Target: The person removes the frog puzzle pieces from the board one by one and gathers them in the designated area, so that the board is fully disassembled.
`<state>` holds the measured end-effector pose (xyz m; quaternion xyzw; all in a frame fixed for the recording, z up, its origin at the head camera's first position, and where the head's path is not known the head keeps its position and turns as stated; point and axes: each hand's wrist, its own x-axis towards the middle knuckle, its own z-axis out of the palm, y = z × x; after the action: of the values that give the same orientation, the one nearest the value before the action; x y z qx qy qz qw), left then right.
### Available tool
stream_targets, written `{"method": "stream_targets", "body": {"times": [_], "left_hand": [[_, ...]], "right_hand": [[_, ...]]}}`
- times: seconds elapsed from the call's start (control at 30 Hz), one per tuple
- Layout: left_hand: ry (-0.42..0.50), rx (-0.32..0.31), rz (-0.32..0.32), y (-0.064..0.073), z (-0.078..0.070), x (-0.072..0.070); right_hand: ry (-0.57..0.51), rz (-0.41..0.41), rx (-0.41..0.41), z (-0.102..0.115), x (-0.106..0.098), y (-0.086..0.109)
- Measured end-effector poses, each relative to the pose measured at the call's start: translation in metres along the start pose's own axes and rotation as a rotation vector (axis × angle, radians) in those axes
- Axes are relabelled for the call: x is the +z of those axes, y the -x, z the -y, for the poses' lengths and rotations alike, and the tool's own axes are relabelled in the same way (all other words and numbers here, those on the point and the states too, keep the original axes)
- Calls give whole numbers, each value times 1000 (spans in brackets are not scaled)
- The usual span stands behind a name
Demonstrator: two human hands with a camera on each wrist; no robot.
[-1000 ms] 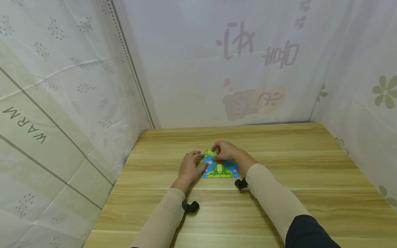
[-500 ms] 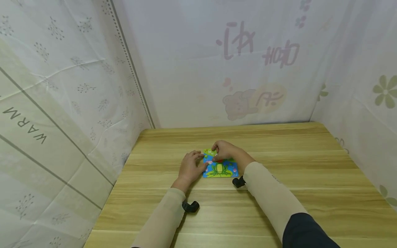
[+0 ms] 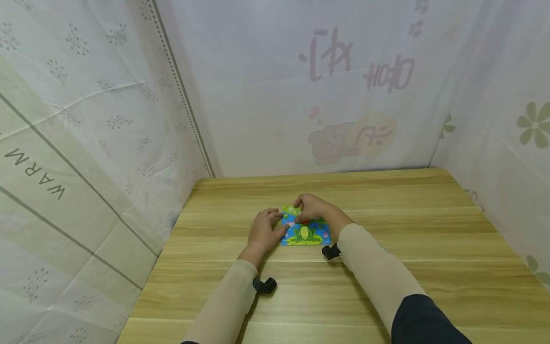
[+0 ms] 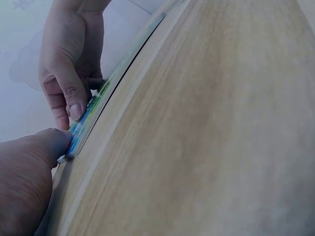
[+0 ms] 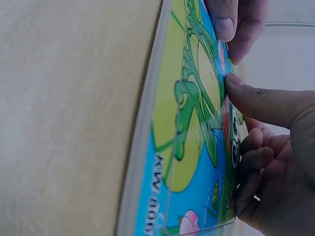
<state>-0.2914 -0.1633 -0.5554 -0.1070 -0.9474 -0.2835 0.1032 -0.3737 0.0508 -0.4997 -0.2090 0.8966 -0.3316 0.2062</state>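
A frog jigsaw puzzle (image 3: 304,234), blue and green with a grey board edge, lies flat on the wooden table. At its left edge is my left hand (image 3: 264,234), the thumb resting on the puzzle's corner and the fingers loosely bent beside it. My right hand (image 3: 313,208) reaches over the upper part, thumb and curled fingers around the frog's head piece. In the right wrist view the thumb (image 5: 261,103) touches the printed surface by the red mouth, and the frog's eyes (image 5: 235,137) show beside the curled fingers. My right hand covers part of the puzzle's upper right.
The wooden table (image 3: 365,296) extends on all sides of the puzzle. White patterned cloth (image 3: 275,95) hangs behind the table and at both sides. A black wrist camera mount (image 3: 265,285) sits on the left forearm, another black mount (image 3: 331,252) on the right.
My right wrist has shifted slightly left, while its fingers stay at the frog's head. The left hand and the puzzle keep their places.
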Motion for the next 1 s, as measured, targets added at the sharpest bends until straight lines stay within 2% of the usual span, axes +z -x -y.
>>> {"method": "stream_targets", "body": {"times": [0.3, 1.0], "left_hand": [[5, -7, 7, 0, -1, -1], [-7, -21, 14, 0, 0, 0]], "right_hand": [[-52, -26, -9, -4, 1, -1], [-49, -145, 14, -12, 7, -4]]}}
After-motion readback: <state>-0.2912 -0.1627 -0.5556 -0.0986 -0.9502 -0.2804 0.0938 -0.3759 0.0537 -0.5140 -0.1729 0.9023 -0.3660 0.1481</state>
